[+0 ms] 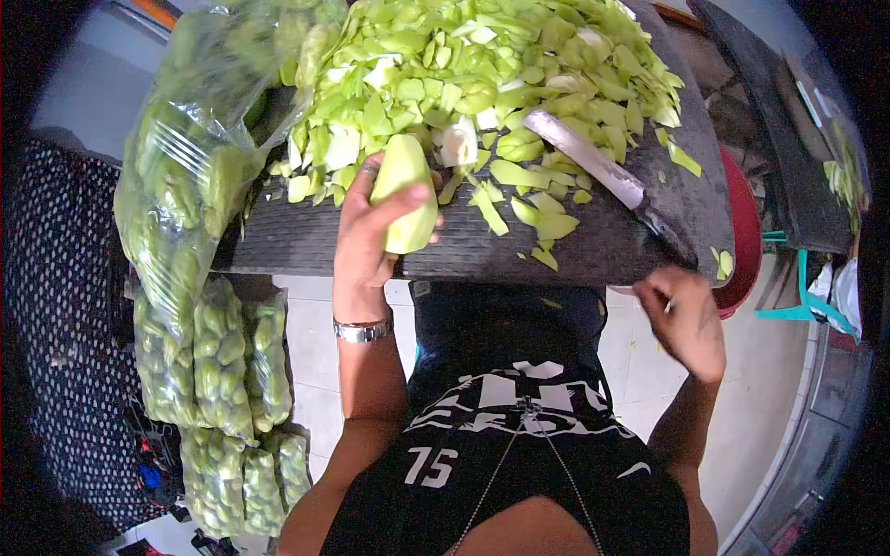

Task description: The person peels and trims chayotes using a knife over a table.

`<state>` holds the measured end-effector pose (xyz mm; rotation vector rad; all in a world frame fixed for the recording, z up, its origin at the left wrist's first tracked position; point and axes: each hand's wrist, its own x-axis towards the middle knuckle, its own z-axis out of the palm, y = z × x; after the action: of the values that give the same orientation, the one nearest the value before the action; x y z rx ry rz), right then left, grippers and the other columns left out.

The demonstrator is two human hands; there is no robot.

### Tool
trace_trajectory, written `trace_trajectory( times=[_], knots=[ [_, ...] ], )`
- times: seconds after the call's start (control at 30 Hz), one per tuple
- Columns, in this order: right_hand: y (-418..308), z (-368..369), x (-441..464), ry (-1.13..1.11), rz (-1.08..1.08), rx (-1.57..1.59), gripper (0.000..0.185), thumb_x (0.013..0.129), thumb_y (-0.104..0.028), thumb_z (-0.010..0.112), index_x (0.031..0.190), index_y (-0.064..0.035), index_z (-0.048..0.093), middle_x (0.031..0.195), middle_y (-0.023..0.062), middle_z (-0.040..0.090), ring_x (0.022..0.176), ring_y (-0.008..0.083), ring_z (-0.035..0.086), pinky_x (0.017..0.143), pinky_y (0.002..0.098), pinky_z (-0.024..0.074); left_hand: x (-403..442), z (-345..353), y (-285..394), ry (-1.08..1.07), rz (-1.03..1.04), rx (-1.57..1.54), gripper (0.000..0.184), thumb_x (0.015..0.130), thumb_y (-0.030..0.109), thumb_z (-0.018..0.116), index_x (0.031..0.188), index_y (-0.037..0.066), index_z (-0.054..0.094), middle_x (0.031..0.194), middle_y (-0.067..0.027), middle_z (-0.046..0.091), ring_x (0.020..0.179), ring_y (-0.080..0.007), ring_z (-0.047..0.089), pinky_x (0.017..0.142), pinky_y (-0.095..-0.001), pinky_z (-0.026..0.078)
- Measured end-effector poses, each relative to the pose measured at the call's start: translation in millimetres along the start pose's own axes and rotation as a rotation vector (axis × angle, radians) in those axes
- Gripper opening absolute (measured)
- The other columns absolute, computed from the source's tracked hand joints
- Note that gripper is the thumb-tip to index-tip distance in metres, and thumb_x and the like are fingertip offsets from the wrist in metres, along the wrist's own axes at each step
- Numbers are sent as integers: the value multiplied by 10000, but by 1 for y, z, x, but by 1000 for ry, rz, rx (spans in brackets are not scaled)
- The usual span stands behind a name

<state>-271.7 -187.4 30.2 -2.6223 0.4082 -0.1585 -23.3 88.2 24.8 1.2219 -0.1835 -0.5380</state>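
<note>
My left hand [375, 215] is wrapped round a peeled, pale-green fruit [405, 208] that looks like a green mango. It holds the fruit upright at the near edge of the dark ridged table [287, 236]. Behind it spreads a large heap of light-green slices and pieces [482, 65], some with white parts. A knife [593, 165] with a pale, smeared blade and dark handle lies across the right side of the heap, handle towards me. Just below that handle is my right hand [684, 320], its fingers curled and blurred. The inside of its grasp is hidden.
A clear plastic bag of green fruit [190, 176] hangs over the table's left edge. Several more filled bags [220, 347] are stacked on the floor below. A red tub [740, 232] and a turquoise stool [797, 287] stand at the right.
</note>
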Motion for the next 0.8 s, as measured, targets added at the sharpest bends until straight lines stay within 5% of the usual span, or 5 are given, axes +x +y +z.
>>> trace_trajectory(
  times=[0.37, 0.4, 0.57, 0.7, 0.8],
  knots=[
    [83, 167, -21, -224, 189, 327, 235, 961, -226, 626, 1078, -65, 752, 1100, 191, 724, 1005, 401, 682, 920, 466, 528, -3, -1, -14, -163, -209, -472, 522, 1043, 472, 443, 1153, -7, 619, 747, -198, 652, 338, -175, 457, 298, -243, 377],
    [95, 182, -22, -134, 46, 292, 190, 934, -135, 700, 1097, -50, 746, 957, 136, 755, 882, 269, 722, 802, 358, 550, -3, -7, -20, -258, -202, -493, 532, 1065, 501, 412, 1198, 25, 611, 801, -196, 665, 413, -159, 530, 313, -219, 385],
    [100, 203, -1, -287, -9, 136, 268, 874, -272, 779, 1099, -128, 768, 851, 61, 731, 795, 217, 694, 765, 335, 543, -9, 1, -36, -238, -144, -708, 535, 1073, 518, 408, 1353, 83, 545, 1229, -239, 668, 883, -303, 735, 562, -322, 606],
    [67, 190, 9, -315, -102, 1, 313, 823, -332, 820, 1096, -186, 773, 793, 36, 694, 759, 202, 674, 737, 344, 536, -9, 2, -34, -402, -126, -833, 670, 996, 655, 468, 1355, 94, 544, 1431, -290, 509, 1253, -518, 537, 794, -535, 608],
    [53, 172, 19, -607, 167, 153, 406, 938, -530, 641, 1139, -193, 746, 1107, 122, 731, 1061, 342, 675, 974, 492, 501, -11, 13, -33, -322, -75, -926, 755, 942, 736, 484, 1326, 92, 561, 1523, -330, 380, 1393, -585, 350, 993, -708, 448]
  ],
)
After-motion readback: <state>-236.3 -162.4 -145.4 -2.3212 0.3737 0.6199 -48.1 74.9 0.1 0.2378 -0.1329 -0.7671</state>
